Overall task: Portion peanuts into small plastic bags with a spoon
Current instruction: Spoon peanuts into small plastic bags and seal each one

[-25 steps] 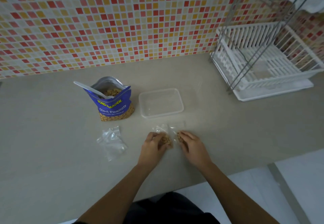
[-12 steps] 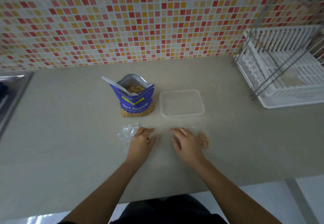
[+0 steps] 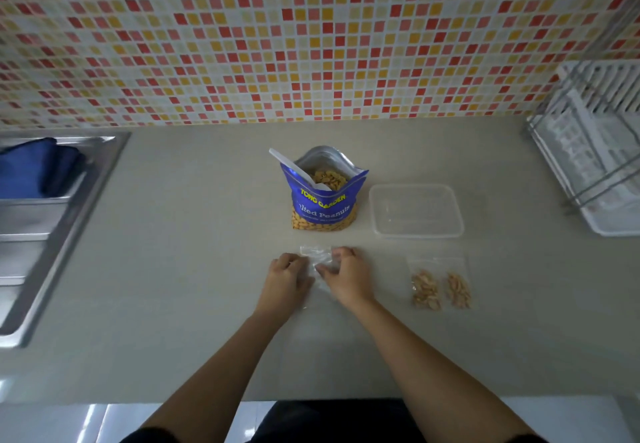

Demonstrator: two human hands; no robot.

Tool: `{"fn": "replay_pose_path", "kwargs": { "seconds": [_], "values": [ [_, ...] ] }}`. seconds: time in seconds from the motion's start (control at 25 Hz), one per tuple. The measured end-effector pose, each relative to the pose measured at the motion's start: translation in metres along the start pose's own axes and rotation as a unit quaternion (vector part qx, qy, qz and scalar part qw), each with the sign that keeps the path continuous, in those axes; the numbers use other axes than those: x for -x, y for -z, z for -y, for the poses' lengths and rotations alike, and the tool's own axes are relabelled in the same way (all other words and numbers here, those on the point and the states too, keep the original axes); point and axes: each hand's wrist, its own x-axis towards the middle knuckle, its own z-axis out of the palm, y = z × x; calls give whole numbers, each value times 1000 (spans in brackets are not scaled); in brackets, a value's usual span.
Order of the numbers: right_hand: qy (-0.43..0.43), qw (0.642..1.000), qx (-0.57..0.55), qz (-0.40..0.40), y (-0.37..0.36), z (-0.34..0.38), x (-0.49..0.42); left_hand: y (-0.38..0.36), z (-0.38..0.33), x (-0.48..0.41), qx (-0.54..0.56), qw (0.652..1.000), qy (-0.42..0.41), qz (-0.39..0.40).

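A blue bag of salted peanuts (image 3: 323, 203) stands open on the counter with a white spoon (image 3: 294, 170) sticking out of it. Just in front of it lie empty clear plastic bags (image 3: 317, 255). My left hand (image 3: 285, 278) and my right hand (image 3: 346, 274) both rest on these bags, fingers curled onto the plastic. Two small filled bags of peanuts (image 3: 440, 285) lie side by side to the right of my right hand. A clear plastic container (image 3: 415, 210) sits empty beside the peanut bag.
A steel sink (image 3: 52, 221) with a blue cloth (image 3: 34, 169) in it lies at the left. A white dish rack (image 3: 595, 151) stands at the right. The tiled wall runs along the back, and the counter's front edge is near my body.
The filled peanut bags were let go and now lie at the right. Both hands moved left onto the empty bags. The view has shifted left, showing the sink.
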Motion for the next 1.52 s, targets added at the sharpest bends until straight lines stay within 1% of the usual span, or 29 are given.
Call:
{"fn": "replay_pose_path", "kwargs": {
  "seconds": [0.12,0.28,0.4,0.52,0.64,0.72,0.84,0.96,1.0,1.04,1.08,1.12,1.16,1.2,1.24,1.28,1.32,1.36,1.4,1.44,1.52],
  "values": [
    [-37,997,-65,-13,-4,-2,-1,4,5,-7,14,999,-26,14],
    [-36,991,-126,11,-8,-6,3,9,1,-9,98,995,6,-2],
    [-39,978,-203,12,-10,-8,5,15,-1,-8,194,980,49,-17],
    [-29,963,-266,17,-10,-7,8,20,0,-10,277,959,63,4],
    [-25,955,-294,6,-9,-3,8,23,2,-9,315,946,78,25],
    [-22,954,-299,0,-8,-3,7,24,5,-11,289,954,81,19],
    [-23,960,-276,-42,1,-7,5,24,11,-15,187,980,71,-7],
    [-44,964,-251,-81,17,-8,4,20,12,-15,128,988,87,-5],
    [-49,965,-245,-82,22,-7,5,19,10,-14,82,993,89,-5],
    [-46,967,-238,-81,27,-5,6,18,9,-12,5,996,83,-12],
    [-37,970,-228,-79,32,-4,6,17,8,-10,-73,994,73,-32],
    [-25,973,-217,-76,36,-3,8,19,6,-9,-108,990,56,-69],
    [-11,975,-210,-70,40,-1,10,22,2,-9,-87,990,33,-105],
    [3,977,-204,-59,44,1,11,28,-3,-10,-11,992,11,-124],
    [15,979,-198,-46,47,5,13,36,-9,-13,100,989,6,-109],
    [27,981,-189,-34,50,9,14,45,-16,-18,212,976,23,-53],
    [38,983,-180,-23,52,12,16,54,-23,-20,305,951,42,20],
    [46,983,-175,-14,53,16,17,60,-29,-22,373,923,47,82],
    [53,984,-170,-7,55,20,18,66,-32,-23,401,906,41,129],
    [61,984,-164,-2,57,24,19,70,-34,-23,410,898,31,159],
    [73,984,-164,4,61,31,21,76,-39,-22,400,899,13,176]
  ]
}}
